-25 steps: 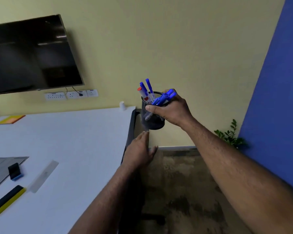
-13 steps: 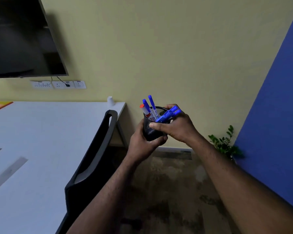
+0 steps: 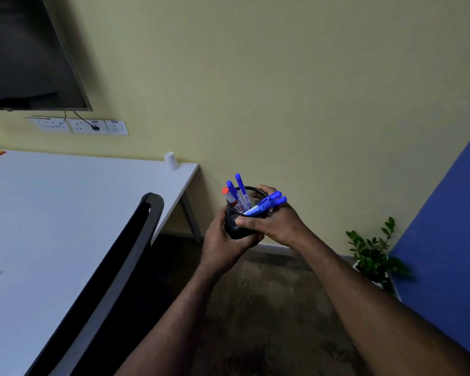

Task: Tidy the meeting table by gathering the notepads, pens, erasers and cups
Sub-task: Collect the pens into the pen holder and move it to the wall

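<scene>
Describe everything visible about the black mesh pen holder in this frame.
The black mesh pen holder is a small round cup of what looks like perforated metal, with an open top and solid rim. It is held roughly upright in the air, off the table, above the floor. The left hand cups it from below and the side; the right hand wraps its upper part, thumb across the front. Inside stand blue-capped markers and one red-capped marker; more blue markers lean out over the rim against the right hand.

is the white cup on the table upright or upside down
Upside down: the white cup stands on the table corner, narrow end up.
</scene>
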